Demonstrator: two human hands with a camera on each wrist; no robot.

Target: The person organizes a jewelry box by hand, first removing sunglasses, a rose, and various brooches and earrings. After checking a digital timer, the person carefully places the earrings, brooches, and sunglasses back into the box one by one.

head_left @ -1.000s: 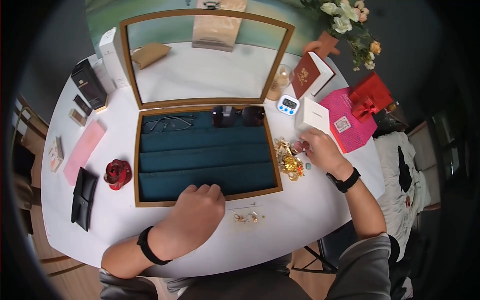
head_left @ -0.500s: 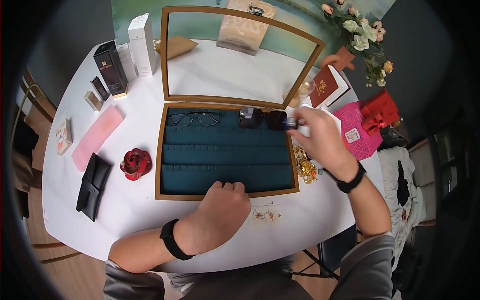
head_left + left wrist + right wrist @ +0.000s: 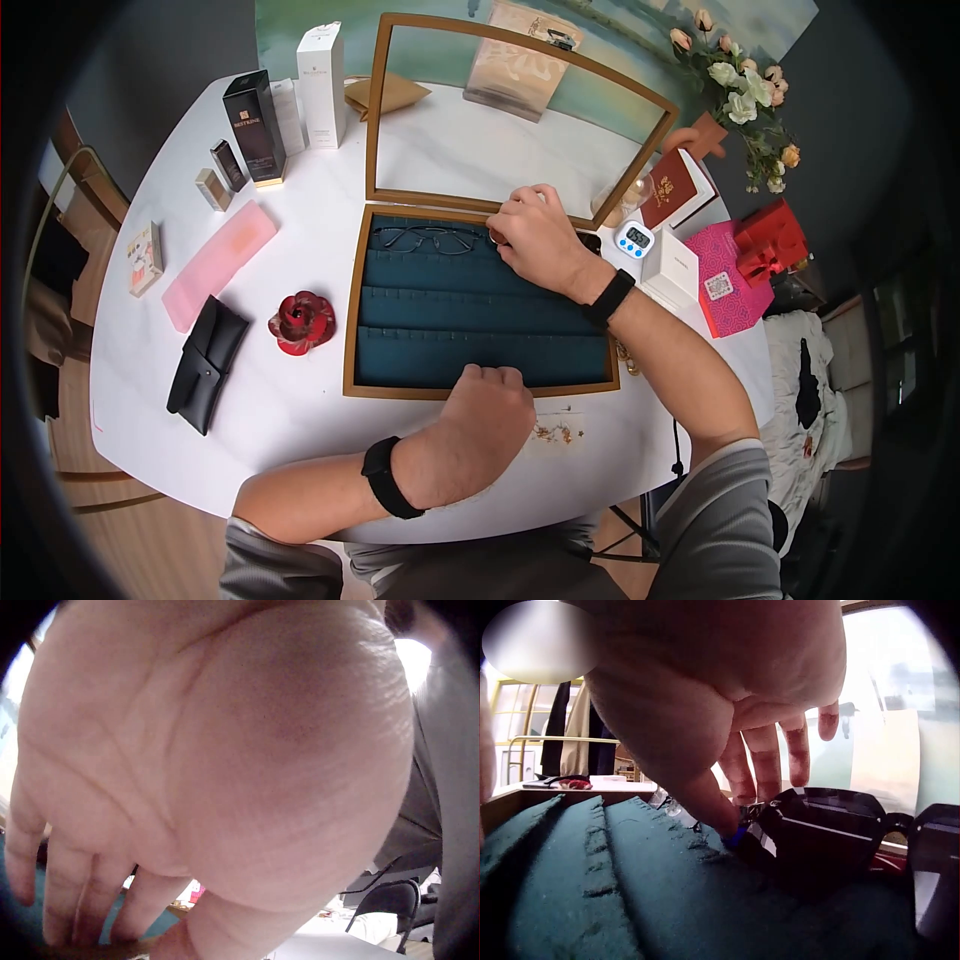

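A wooden-framed box (image 3: pixel 350 330) lined with dark teal fabric stands with its glass lid raised. My left hand (image 3: pixel 465 435) grips its front rim; in the left wrist view the left hand (image 3: pixel 210 765) has fingers inside and the thumb low at the rim (image 3: pixel 97 949). Over the top row, my right hand (image 3: pixel 545 245) covers most of the sunglasses. In the right wrist view, the right hand (image 3: pixel 727 712) pinches a small blue and silver item (image 3: pixel 736 837) beside the dark sunglasses (image 3: pixel 825 832). Thin-framed eyeglasses (image 3: pixel 430 240) lie left of that hand.
Small gold jewellery (image 3: pixel 558 433) lies before the box. Left of it are a red flower ornament (image 3: pixel 301 322), black case (image 3: pixel 207 365), pink pouch (image 3: pixel 220 265) and upright cartons (image 3: pixel 255 130). At right stand a timer (image 3: pixel 634 239), white box (image 3: pixel 670 270) and red gift box (image 3: pixel 770 240).
My right hand has moved left from the gold jewellery pile to the box's top row, carrying a small item. My left hand stays at the front rim; the head view has shifted.
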